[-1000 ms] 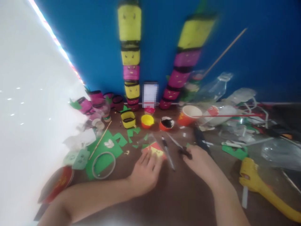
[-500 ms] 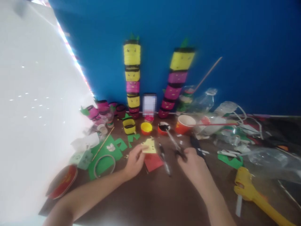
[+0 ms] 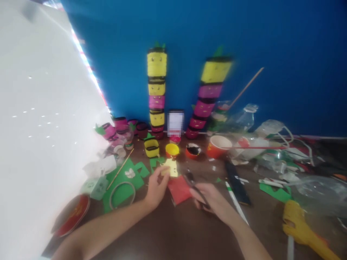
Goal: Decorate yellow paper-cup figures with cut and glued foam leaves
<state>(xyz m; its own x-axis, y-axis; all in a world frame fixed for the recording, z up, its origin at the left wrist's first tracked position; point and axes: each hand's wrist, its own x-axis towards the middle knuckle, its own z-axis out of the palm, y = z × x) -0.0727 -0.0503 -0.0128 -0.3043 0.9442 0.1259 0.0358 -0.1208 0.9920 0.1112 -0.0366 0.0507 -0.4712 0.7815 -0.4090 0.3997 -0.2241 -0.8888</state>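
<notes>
Left hand pinching yellow cutout, right hand gripping pen, orange cup holding black stuff

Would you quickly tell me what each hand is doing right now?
Left hand: closed, pinching a small yellow cutout.
Right hand: closed around a dark pen-like tool.

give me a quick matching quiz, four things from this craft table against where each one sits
Things:
1. yellow paper piece
2. red paper
3. glue gun
4. tape ring

Places:
A. on green foam, left side
B. flat on the table between the hands
C. pinched in the left hand
D. near right edge of the table

Pairs: 1-C, 2-B, 3-D, 4-A
</notes>
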